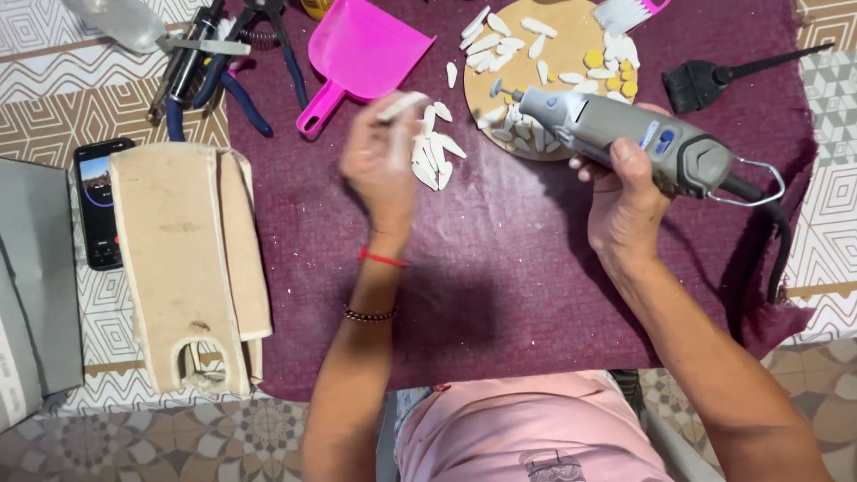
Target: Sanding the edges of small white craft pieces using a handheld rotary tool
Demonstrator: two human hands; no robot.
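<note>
Indoors: purple cloth (500, 268) over tiled table (54, 98); left hand (382, 165) pinching white piece (402, 104), right hand (625, 192) gripping rotary tool (616, 138).

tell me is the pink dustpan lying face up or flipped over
Face up. The pink dustpan lies flat on the purple cloth, its hollow scoop side showing, raised side walls visible, handle pointing toward the person.

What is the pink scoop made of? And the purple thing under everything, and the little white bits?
The pink scoop looks like smooth moulded plastic, bright and slightly glossy. The purple cover seems to be cloth: matt, with a ragged, wrinkled edge. The little white pieces look chalky and hard, maybe shell or bone; hard to tell.
</note>
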